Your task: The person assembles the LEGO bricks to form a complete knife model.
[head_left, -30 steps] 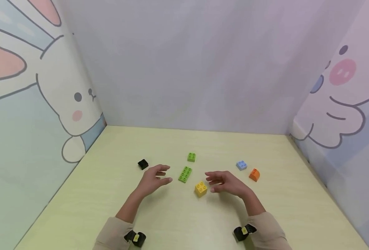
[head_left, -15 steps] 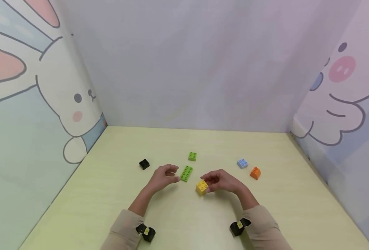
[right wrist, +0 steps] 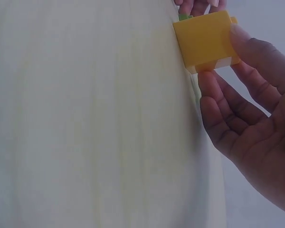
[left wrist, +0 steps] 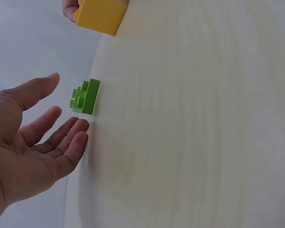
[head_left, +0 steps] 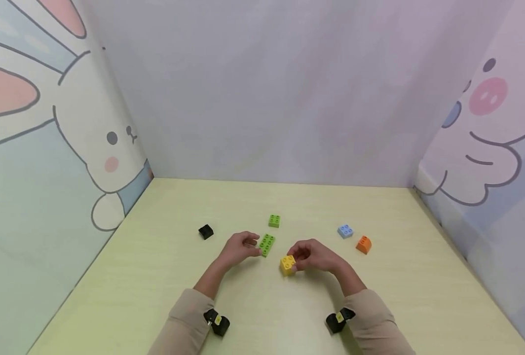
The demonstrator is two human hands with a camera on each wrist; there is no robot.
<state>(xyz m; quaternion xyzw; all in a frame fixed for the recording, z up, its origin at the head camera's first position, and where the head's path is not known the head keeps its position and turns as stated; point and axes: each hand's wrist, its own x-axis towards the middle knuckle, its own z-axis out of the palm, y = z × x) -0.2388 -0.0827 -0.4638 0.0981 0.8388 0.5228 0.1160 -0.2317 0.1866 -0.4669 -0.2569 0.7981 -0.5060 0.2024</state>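
My right hand (head_left: pixel 317 255) holds a square yellow building brick (head_left: pixel 286 266), its thumb against one face and fingertips at the far side. In the right wrist view the thumb overlaps the edge of the yellow brick (right wrist: pixel 206 40). To its left, my left hand (head_left: pixel 239 249) reaches beside a long green building brick (head_left: pixel 267 244) with two rows of studs. The left wrist view has the left hand (left wrist: pixel 38 145) with thumb and fingers spread apart, fingertips just short of the green brick (left wrist: pixel 90 97), nothing between them.
Behind the long brick lies a small green brick (head_left: pixel 274 221). A black brick (head_left: pixel 206 231) lies at the left, a light blue brick (head_left: pixel 345 231) and an orange curved-top brick (head_left: pixel 364 244) at the right. Printed walls enclose the pale wooden table (head_left: pixel 191 197) at back and sides.
The left hand has moved right, up to the long green brick. The right hand has come from beside the yellow brick to take hold of it. Other bricks stay in place.
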